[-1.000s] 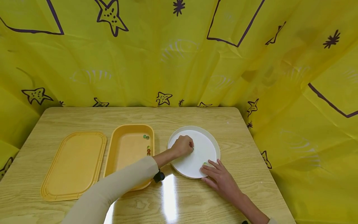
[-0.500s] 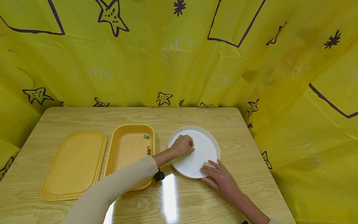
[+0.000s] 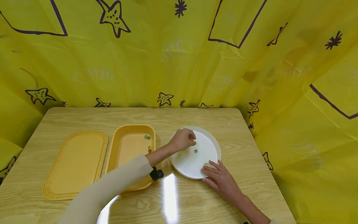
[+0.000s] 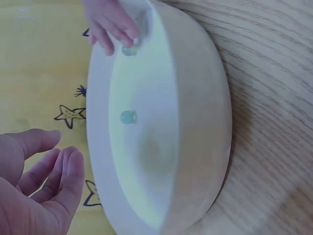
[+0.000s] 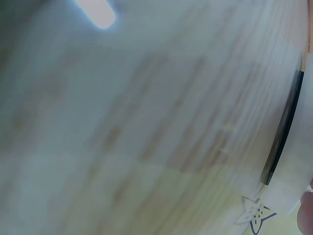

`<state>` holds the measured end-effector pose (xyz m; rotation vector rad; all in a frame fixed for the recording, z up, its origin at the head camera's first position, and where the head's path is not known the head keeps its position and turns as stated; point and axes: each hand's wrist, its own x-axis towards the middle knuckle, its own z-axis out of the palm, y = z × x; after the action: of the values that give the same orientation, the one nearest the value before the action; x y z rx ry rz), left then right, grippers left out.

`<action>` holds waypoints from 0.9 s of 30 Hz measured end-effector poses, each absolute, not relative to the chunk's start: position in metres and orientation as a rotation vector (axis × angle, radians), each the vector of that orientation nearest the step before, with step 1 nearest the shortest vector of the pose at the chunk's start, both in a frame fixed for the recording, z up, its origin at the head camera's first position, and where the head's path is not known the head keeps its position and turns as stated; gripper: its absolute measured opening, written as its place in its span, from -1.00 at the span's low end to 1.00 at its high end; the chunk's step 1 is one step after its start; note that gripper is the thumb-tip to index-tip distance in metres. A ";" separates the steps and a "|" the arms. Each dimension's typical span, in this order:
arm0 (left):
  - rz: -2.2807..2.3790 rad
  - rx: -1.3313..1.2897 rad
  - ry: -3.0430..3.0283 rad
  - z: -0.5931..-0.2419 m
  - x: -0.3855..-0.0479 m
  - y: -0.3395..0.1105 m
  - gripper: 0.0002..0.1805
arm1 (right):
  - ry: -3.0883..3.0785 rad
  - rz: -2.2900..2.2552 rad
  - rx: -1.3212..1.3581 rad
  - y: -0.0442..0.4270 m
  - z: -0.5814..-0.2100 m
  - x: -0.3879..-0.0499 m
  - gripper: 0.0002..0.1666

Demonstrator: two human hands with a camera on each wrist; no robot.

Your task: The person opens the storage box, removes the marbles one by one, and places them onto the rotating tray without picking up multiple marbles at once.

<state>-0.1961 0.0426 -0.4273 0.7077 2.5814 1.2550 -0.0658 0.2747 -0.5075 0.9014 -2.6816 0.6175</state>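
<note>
Gleaming, the green marble (image 3: pixel 195 151) lies near the left hand (image 3: pixel 183 140), fingers slightly parted; right hand (image 3: pixel 221 179), fingers spread, beside yellowish marble (image 3: pixel 205 164)

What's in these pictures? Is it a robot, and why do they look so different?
No robot: those are a person's bare left hand and right hand. The widest picture comes from a camera on the head, looking down. The other two come from wrist cameras; the right one sees mostly blurry, light-brown wood-grain table.

On it sit a round white dish, a deep yellow-orange plastic box and a flat yellow-orange plastic panel. A round see-through green marble and a yellowish-green marble lie in the dish; more marbles are in the box.

The left hand holds nothing. The right hand's fingers are beside the yellowish-green marble; I can't tell if they touch it.
</note>
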 end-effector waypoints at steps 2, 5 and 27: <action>1.290 0.715 2.559 -0.422 -0.196 0.037 -0.88 | -2.685 0.615 0.901 0.275 -0.507 -0.066 -0.59; 1.336 0.711 2.530 -0.416 -0.195 0.028 -0.85 | -2.690 0.612 0.900 0.274 -0.507 -0.066 -0.59; 1.493 0.577 2.506 -0.411 -0.186 -0.068 -0.79 | -2.683 0.626 0.886 0.276 -0.509 -0.066 -0.57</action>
<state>-0.1862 -0.0681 -0.4108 0.5774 2.5061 1.4926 -0.0662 0.2757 -0.5091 0.8859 -2.6829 0.6262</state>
